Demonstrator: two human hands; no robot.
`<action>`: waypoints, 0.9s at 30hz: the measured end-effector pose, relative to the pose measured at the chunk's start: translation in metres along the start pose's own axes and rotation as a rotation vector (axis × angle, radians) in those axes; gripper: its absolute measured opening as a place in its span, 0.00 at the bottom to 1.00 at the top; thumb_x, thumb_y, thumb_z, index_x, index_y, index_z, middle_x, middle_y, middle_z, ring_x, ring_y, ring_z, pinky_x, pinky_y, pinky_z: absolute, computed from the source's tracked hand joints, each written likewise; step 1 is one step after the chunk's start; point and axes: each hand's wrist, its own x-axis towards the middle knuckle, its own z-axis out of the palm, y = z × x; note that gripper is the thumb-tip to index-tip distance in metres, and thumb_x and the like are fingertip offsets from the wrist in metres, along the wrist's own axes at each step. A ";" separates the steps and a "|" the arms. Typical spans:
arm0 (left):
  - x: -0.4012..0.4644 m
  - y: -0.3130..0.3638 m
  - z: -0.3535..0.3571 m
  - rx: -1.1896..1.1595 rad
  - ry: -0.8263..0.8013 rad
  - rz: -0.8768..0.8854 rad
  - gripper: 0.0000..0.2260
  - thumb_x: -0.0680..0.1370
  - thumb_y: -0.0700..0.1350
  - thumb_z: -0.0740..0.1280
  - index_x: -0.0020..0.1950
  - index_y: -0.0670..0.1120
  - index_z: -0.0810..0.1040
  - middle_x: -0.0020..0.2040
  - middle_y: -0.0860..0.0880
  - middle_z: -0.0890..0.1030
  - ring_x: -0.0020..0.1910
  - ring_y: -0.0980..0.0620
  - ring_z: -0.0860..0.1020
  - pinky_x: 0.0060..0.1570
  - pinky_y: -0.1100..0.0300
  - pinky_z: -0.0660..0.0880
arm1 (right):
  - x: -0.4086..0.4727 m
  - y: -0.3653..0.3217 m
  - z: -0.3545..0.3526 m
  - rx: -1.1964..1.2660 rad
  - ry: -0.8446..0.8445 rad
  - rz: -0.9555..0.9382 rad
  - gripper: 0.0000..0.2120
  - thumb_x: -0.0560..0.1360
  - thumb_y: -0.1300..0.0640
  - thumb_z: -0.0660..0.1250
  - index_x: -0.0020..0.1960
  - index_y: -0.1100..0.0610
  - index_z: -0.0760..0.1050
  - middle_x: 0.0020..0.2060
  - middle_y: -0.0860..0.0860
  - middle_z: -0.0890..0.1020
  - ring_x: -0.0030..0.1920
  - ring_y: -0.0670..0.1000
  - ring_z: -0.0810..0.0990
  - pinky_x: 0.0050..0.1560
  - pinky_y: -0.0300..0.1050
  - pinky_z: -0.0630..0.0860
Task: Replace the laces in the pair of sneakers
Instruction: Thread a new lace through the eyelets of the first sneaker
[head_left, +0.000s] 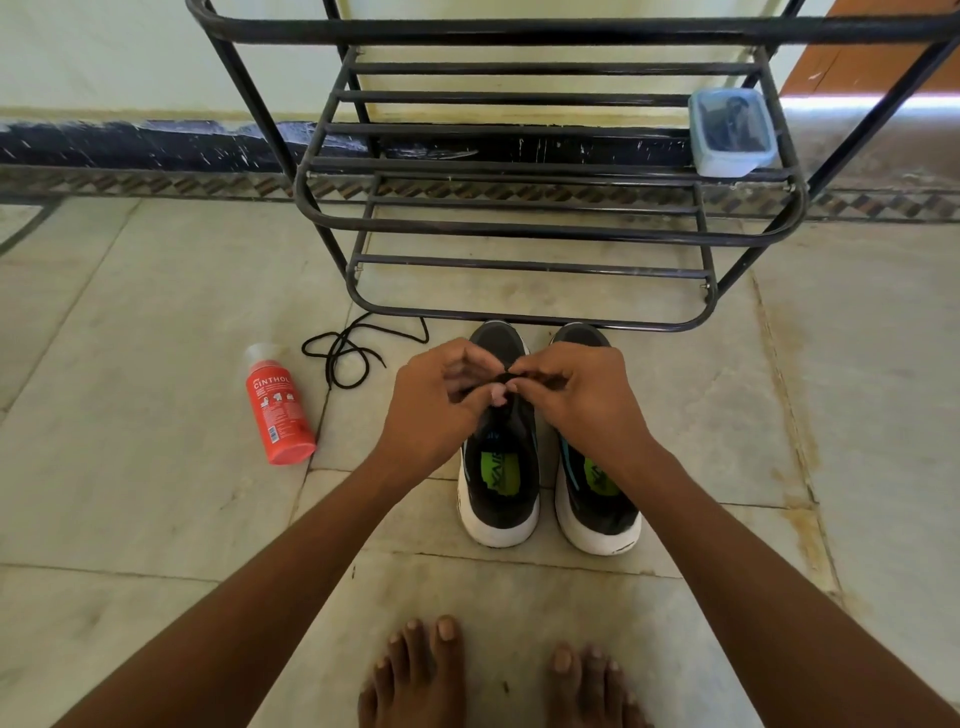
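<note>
Sneakers stand side by side on the tiled floor, long axes running away from the person, toes toward the rack and heels toward the bare feet (498, 675). The left sneaker (498, 483) has a dark upper, a white sole and a green insole label with letters that seem to read "XAIR"; the right sneaker (597, 499) matches it, its label partly under the forearm. Both hands meet over the lacing area of the left sneaker, above its tongue. The left hand (436, 400) has its fingers curled in and its fingertips pinch a dark lace (511, 374) at the middle of the shoe. The right hand (576, 395) is likewise curled, thumb and forefinger pinching the same lace right beside the left hand's fingertips. Whether the lace passes through an eyelet cannot be told; the fingers hide it.

A loose black lace (348, 353) lies in loops on the floor left of the sneakers, near the rack's foot. Just left of that, a red spray bottle (278, 410) lies on its side, white letters reading "CINTHOL". The black metal shoe rack (519, 228) stands just beyond the toes, and a pale blue lidded box (732, 132) sits on its upper right shelf.
</note>
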 end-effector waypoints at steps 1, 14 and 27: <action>-0.001 0.000 -0.002 -0.041 -0.002 -0.025 0.06 0.80 0.34 0.70 0.55 0.41 0.81 0.47 0.48 0.87 0.44 0.50 0.87 0.43 0.55 0.84 | -0.001 0.000 0.002 -0.042 0.025 -0.036 0.10 0.74 0.58 0.77 0.55 0.56 0.86 0.44 0.50 0.87 0.43 0.45 0.83 0.49 0.39 0.80; 0.005 -0.011 -0.008 -0.021 0.079 -0.076 0.07 0.75 0.33 0.74 0.49 0.44 0.84 0.41 0.48 0.85 0.42 0.50 0.85 0.41 0.54 0.84 | -0.008 -0.008 0.012 0.004 0.048 -0.001 0.14 0.75 0.58 0.76 0.60 0.56 0.83 0.43 0.47 0.86 0.44 0.43 0.82 0.51 0.30 0.77; -0.024 -0.050 -0.032 0.561 0.139 0.234 0.09 0.76 0.29 0.71 0.49 0.42 0.83 0.42 0.49 0.83 0.39 0.54 0.81 0.42 0.72 0.73 | -0.033 0.008 -0.027 -0.123 0.021 0.400 0.07 0.73 0.58 0.78 0.50 0.54 0.85 0.37 0.46 0.85 0.38 0.38 0.81 0.45 0.28 0.73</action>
